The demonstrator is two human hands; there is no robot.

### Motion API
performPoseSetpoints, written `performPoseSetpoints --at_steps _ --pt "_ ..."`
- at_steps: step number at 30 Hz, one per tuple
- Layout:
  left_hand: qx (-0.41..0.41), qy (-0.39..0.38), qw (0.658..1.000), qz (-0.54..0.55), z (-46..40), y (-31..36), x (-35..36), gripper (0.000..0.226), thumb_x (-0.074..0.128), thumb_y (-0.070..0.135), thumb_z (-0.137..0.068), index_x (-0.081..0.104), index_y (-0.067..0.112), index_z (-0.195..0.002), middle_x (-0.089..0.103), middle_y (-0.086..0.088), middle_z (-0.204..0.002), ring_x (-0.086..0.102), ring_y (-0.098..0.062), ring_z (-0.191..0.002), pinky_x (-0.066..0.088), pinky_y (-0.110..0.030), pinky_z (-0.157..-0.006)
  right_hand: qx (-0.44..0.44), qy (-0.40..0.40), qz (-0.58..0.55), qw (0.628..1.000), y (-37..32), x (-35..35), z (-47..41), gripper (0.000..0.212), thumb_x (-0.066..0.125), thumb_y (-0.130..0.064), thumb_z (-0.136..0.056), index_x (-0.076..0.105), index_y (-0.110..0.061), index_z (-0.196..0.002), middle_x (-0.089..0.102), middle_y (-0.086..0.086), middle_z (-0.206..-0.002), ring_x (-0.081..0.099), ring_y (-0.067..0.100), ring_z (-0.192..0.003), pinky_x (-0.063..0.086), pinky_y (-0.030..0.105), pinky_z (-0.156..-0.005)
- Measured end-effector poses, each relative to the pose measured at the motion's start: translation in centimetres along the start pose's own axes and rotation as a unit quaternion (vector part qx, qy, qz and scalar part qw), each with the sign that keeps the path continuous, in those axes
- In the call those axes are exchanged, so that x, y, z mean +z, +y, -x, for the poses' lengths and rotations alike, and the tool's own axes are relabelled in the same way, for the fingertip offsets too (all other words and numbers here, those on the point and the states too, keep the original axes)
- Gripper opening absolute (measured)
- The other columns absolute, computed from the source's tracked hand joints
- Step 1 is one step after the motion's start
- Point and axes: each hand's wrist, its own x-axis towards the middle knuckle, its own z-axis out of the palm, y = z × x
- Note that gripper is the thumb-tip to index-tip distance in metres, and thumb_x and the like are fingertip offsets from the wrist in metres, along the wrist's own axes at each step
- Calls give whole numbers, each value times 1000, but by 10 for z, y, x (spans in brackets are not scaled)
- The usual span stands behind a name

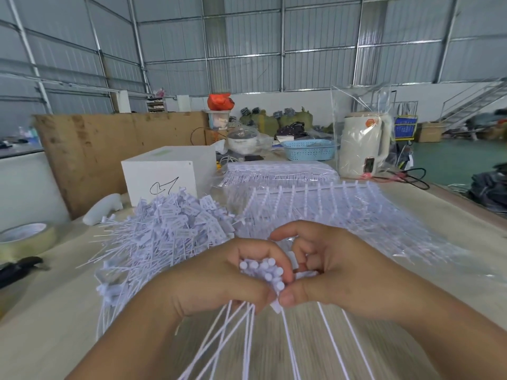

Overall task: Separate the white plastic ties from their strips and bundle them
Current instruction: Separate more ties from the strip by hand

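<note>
My left hand (pixel 219 281) grips a bundle of white plastic ties (pixel 263 271) by their round heads, and their thin tails hang down toward me. My right hand (pixel 337 272) meets it at the middle and pinches a tie at the bundle's edge between thumb and fingers. A big loose heap of separated ties (pixel 167 231) lies to the left on the table. Strips of ties still joined (pixel 343 212) spread out behind my hands on clear plastic.
A white box (pixel 164 174) stands behind the heap, and a packed stack of strips (pixel 279 171) behind that. A tape roll (pixel 24 237) and a black tool (pixel 19 268) lie at the left. A white kettle (pixel 362 146) in clear plastic and a blue basket (pixel 308 149) stand at the back.
</note>
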Motion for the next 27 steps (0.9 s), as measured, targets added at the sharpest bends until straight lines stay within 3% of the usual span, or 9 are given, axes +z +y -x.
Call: performPoseSetpoints --at_steps 3,7,10,13,16,18,20,23,27 --pt "-19 -27 999 3 1 1 0 30 63 -1 -68 71 27 -76 62 5 -68 52 -9 -59 41 -22 -55 13 -11 5 1000 0 3 0 68 89 -39 -48 58 -47 -109 52 9 -74 55 19 -70 41 34 -64" --pt "-20 -29 999 -3 1 0 -3 28 64 -2 -70 69 26 -74 60 6 -68 51 -7 -58 42 -18 -54 19 20 43 999 2 7 -2 68 88 -46 -44 60 -45 -105 53 -9 -65 52 6 -61 39 30 -60" --pt "-8 -4 1000 1 -1 -3 -3 24 63 -1 -70 68 23 -73 58 2 -68 51 -7 -58 43 -17 -54 47 60 98 992 6 5 -3 63 82 -63 -37 62 -44 -95 55 -16 -61 49 -1 -53 37 25 -58" --pt "17 35 999 14 -4 -5 1 24 59 -2 -69 68 20 -73 58 6 -65 52 -5 -57 44 -16 -53 68 45 108 991 8 -3 -4 54 75 -70 -42 64 -34 -80 50 -15 -52 44 -1 -49 32 23 -54" --pt "51 80 995 22 -5 -5 3 27 59 -2 -69 68 23 -70 57 8 -62 51 -3 -55 43 -15 -52 54 -26 46 997 4 -14 -2 37 78 -53 -64 66 -28 -88 53 7 -65 47 15 -62 33 31 -63" --pt "76 118 990 26 -6 -6 2 25 60 -1 -68 67 23 -68 55 9 -61 49 -2 -53 41 -13 -51 42 -36 -37 998 2 -24 1 34 76 -29 -74 64 -27 -105 57 6 -68 50 16 -64 39 30 -65" --pt "88 138 986 33 -7 -6 1 21 63 1 -68 66 22 -68 55 8 -63 49 -2 -54 40 -13 -51 27 0 -71 997 1 -32 1 40 70 -17 -76 61 -29 -113 65 2 -70 55 14 -64 43 25 -66" --pt "89 152 984 37 -11 -10 4 18 72 8 -68 64 24 -67 55 8 -66 50 -4 -58 41 -13 -54 11 58 -57 997 2 -29 0 41 71 -17 -75 62 -38 -110 68 3 -72 57 16 -66 41 31 -67" --pt "109 181 977 33 -14 -13 8 22 76 8 -67 62 24 -65 50 9 -63 45 -4 -59 38 -13 -54 6 102 -30 994 1 -12 -5 43 70 -1 -84 59 -31 -112 66 1 -68 56 10 -62 41 25 -65"
